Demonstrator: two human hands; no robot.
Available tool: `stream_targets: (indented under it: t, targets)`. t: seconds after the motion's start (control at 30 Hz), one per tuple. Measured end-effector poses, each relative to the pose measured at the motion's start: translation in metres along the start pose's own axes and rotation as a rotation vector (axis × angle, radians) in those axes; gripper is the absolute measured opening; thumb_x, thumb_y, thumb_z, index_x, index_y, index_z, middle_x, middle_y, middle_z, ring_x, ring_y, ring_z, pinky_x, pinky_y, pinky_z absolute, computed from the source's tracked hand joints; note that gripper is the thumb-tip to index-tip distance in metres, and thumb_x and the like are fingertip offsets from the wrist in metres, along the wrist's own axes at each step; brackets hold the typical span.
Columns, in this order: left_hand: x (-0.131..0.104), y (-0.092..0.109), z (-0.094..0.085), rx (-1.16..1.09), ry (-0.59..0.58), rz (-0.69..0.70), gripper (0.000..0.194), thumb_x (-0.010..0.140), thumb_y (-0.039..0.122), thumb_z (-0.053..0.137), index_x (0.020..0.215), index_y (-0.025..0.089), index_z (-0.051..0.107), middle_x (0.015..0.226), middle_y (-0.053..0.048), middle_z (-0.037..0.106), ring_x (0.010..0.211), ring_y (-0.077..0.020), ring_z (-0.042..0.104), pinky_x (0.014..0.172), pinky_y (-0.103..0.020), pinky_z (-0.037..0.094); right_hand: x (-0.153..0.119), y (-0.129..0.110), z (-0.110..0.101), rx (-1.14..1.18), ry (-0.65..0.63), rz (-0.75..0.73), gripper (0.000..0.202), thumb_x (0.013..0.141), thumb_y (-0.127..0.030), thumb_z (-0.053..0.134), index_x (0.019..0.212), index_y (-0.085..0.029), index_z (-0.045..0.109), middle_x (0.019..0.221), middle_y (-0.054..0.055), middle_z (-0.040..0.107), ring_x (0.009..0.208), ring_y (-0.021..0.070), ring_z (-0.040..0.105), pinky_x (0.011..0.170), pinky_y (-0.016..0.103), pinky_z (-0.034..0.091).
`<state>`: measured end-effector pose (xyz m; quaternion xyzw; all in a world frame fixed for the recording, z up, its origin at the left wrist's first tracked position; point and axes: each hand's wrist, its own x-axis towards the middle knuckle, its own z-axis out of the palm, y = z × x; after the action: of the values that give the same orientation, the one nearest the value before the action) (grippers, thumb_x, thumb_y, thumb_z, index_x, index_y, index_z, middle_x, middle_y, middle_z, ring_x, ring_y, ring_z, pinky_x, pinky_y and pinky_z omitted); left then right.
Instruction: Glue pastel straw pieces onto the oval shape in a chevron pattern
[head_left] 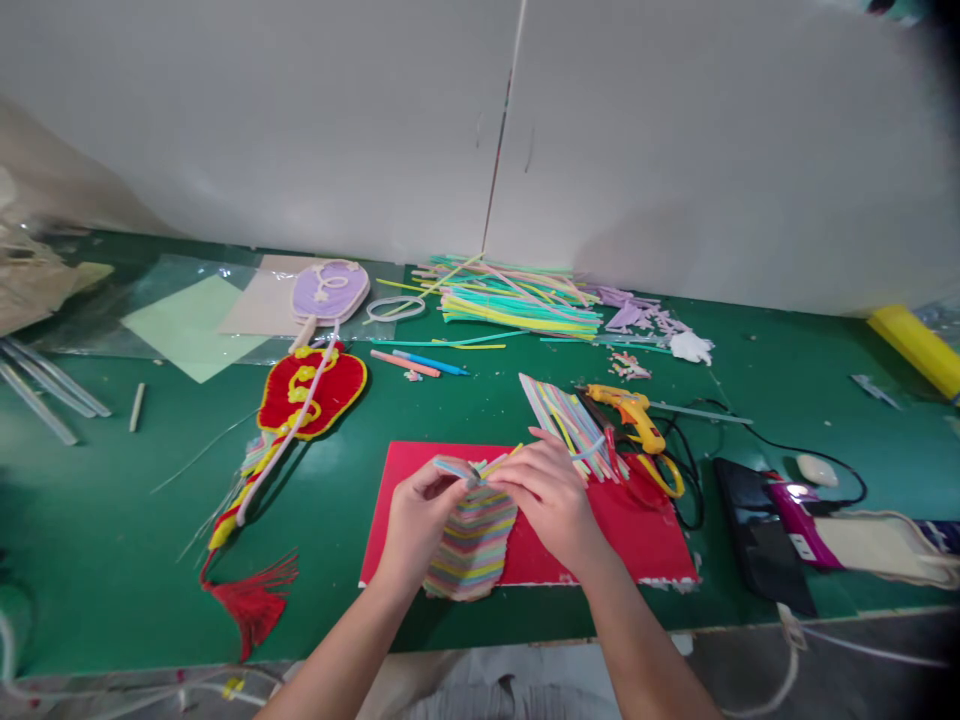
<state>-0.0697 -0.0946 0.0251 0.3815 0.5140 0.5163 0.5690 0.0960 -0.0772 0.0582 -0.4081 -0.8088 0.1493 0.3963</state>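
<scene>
Thin pastel strips, which look like pipe cleaners, make up a striped panel (472, 550) below my hands. My left hand (416, 515) is closed in a pinch at the panel's upper edge, with a pale blue strip (452, 469) between its fingers. Beside it, my right hand (553, 497) pinches a thin yellowish strip (496, 463) at the same edge. The fingertips nearly meet and partly hide the strips' ends. Under the panel and my right hand lies a red board (622, 545), the panel's lower end reaching past its front edge.
Cut strips (559, 410), a yellow glue gun (630, 412) and yellow-handled scissors (667, 474) lie right of my hands. Long strips (517, 300) are piled behind. Left are a red fan (349, 385) with a tassel (253, 605) and a purple fan (330, 292). A power strip (862, 540) lies far right.
</scene>
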Motion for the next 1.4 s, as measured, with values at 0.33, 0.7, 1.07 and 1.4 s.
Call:
stream_targets:
  t: [0.33, 0.7, 1.07, 1.4]
  targets:
    - [0.002, 0.004, -0.005, 0.100, -0.163, 0.082, 0.019, 0.072, 0.035, 0.073, 0.067, 0.017, 0.068, 0.071, -0.003, 0.066, 0.071, -0.0168, 0.060, 0.068, -0.025, 0.047, -0.002, 0.012, -0.010, 0.056, -0.134, -0.086, 0.013, 0.089, -0.018, 0.057, 0.086, -0.025, 0.067, 0.082, -0.003, 0.070, 0.082, 0.0126, 0.060, 0.102, 0.041, 0.037]
    - [0.000, 0.021, -0.018, 0.241, -0.562, 0.017, 0.028, 0.070, 0.047, 0.072, 0.065, 0.019, 0.071, 0.067, -0.006, 0.066, 0.066, -0.0193, 0.060, 0.064, -0.028, 0.046, 0.001, 0.014, -0.023, 0.227, -0.476, -0.181, 0.016, 0.090, -0.020, 0.054, 0.085, -0.026, 0.069, 0.081, -0.004, 0.069, 0.083, 0.0113, 0.059, 0.092, 0.032, 0.044]
    - [-0.019, 0.016, 0.001, 0.308, -0.306, -0.028, 0.019, 0.078, 0.031, 0.058, 0.064, 0.019, 0.062, 0.061, -0.001, 0.063, 0.059, -0.0151, 0.057, 0.056, -0.023, 0.044, 0.002, 0.007, -0.024, 0.028, -0.353, -0.124, 0.013, 0.091, -0.022, 0.054, 0.091, -0.024, 0.067, 0.085, -0.003, 0.069, 0.088, 0.0122, 0.061, 0.100, 0.039, 0.041]
    - [-0.016, 0.019, -0.006, 0.177, -0.142, 0.054, 0.023, 0.082, 0.036, 0.058, 0.067, 0.019, 0.063, 0.069, -0.003, 0.066, 0.069, -0.0170, 0.061, 0.065, -0.024, 0.046, -0.023, 0.019, -0.029, 0.296, 0.307, 0.593, 0.022, 0.087, -0.037, 0.057, 0.081, -0.020, 0.070, 0.072, 0.004, 0.065, 0.064, 0.0157, 0.060, 0.059, 0.029, 0.052]
